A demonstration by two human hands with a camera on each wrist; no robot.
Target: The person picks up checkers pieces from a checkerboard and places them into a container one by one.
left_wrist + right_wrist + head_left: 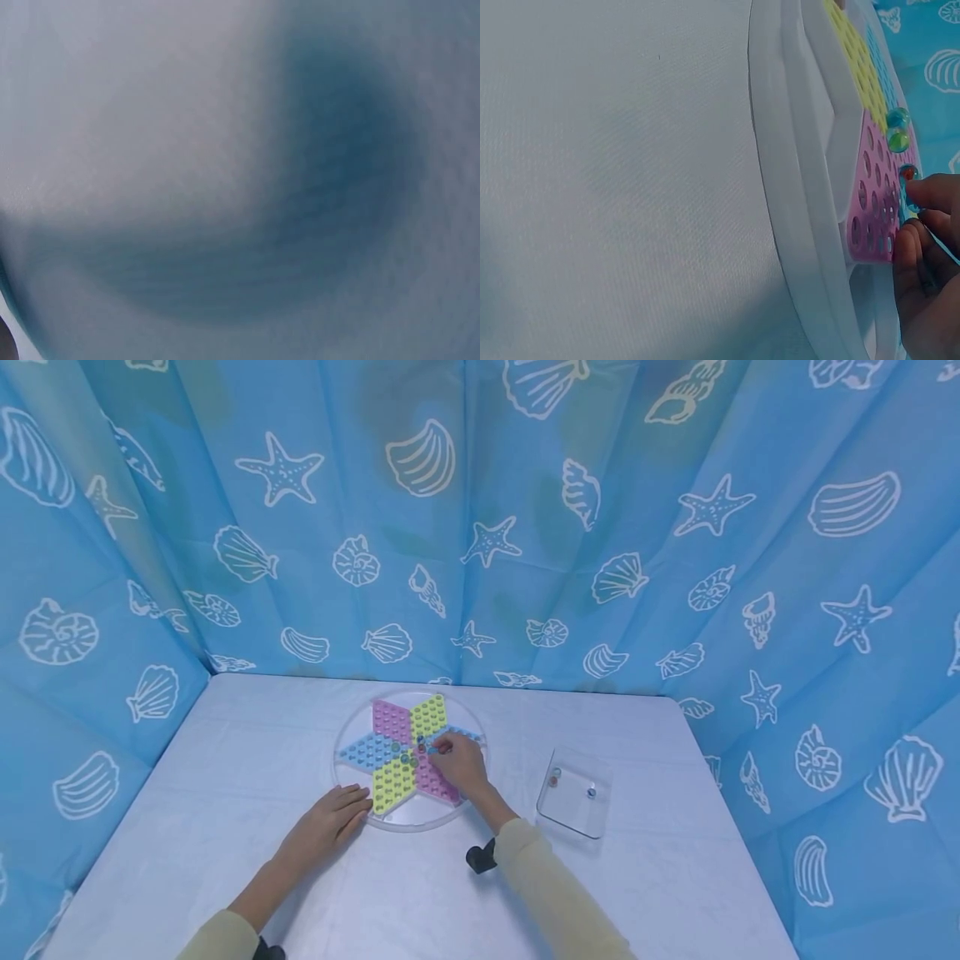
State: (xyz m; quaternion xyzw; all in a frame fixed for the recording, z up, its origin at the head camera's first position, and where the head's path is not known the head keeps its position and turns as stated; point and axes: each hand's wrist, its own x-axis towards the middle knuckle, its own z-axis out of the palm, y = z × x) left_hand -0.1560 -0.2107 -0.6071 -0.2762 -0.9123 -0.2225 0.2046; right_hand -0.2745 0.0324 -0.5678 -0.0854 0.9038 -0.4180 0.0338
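Observation:
A round Chinese checkers board (349,787) with a pink, yellow and blue star lies on the table. Several glass marbles (406,758) sit around its middle. My right hand (459,765) is over the pink and blue points on the board's right side. In the right wrist view its thumb and fingertips (928,193) pinch a bluish marble (912,205), partly hidden by them. A red-tinted marble (908,172) and a green marble (898,141) sit close by. My left hand (327,818) rests with extended fingers at the board's lower left rim. The left wrist view shows only blurred cloth.
Right of the board stands a clear square tray (573,836) with a few marbles (592,793) in it. A white cloth covers the table (637,893). Blue curtains (510,610) with shell and starfish prints hang behind and on both sides.

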